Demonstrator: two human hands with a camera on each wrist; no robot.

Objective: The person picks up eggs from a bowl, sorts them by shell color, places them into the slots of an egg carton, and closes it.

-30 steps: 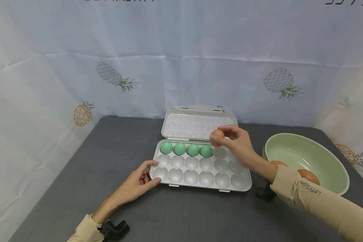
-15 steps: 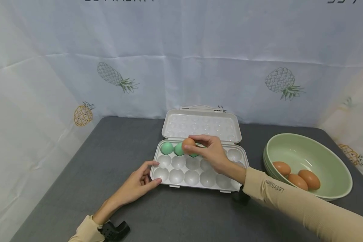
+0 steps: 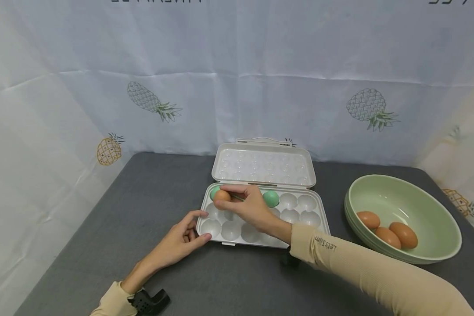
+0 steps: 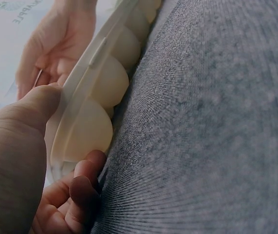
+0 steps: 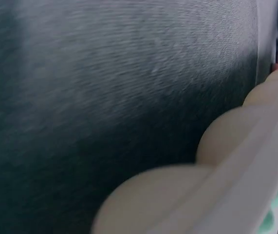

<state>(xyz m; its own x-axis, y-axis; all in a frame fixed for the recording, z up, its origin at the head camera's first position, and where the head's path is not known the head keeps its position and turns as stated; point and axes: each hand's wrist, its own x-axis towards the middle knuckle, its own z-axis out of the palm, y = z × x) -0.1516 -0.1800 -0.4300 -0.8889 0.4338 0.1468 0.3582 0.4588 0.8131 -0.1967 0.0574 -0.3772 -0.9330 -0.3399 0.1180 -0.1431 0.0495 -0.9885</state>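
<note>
An open plastic egg box [image 3: 310, 218] lies on the dark table, its lid [image 3: 260, 164] folded back. My right hand [image 3: 256, 210] pinches a brown egg [image 3: 222, 199] between thumb and fingers, over the left end of the box. That egg partly covers a green egg [image 3: 214, 192] in the back row; another green egg [image 3: 271, 199] shows right of my fingers. My right hand hides the cups between. My left hand [image 3: 181, 237] grips the left end of the box, with the thumb [image 4: 44, 100] at the rim and fingers curled by the end cup [image 4: 87, 129].
A green bowl [image 3: 422, 193] stands at the right of the table [image 3: 162, 188], with three brown eggs [image 3: 403, 235] in it. Pineapple-printed cloth [image 3: 280, 52] hangs behind the table and at both sides. A black wrist device [image 3: 149, 302] is on the left wrist.
My right hand has carried the brown egg leftward across the back row, from right of the green eggs to the left end. My left hand keeps its grip on the box.
</note>
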